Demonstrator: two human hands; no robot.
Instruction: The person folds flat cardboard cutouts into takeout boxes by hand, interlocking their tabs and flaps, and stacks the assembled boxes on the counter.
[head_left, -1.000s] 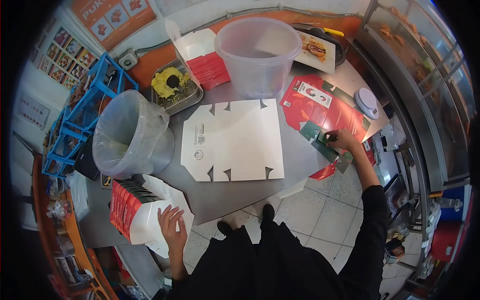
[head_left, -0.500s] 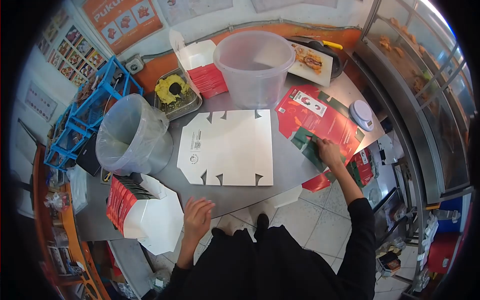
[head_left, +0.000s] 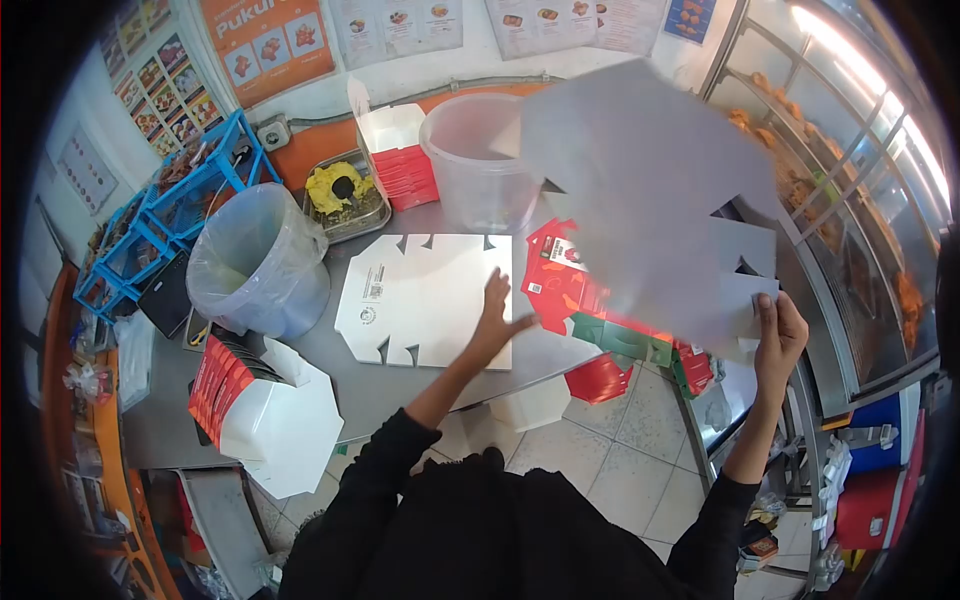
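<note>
Cardboard (head_left: 640, 190) extends up-left from the right grip (head_left: 782, 335).

The raised card (head_left: 650, 190), plain pale grey and slightly blurred, was held up at a slant by its lower corner in the right hand (head_left: 782, 338), its dark notches showing near the edges. The flat card (head_left: 430, 300), white with small black print and notched edges, lay under and beyond the left hand (head_left: 493, 325); from where I stood, contact was unclear. Between the hands lay the printed cards (head_left: 552, 290), red and green, partly hidden by the raised card.
</note>
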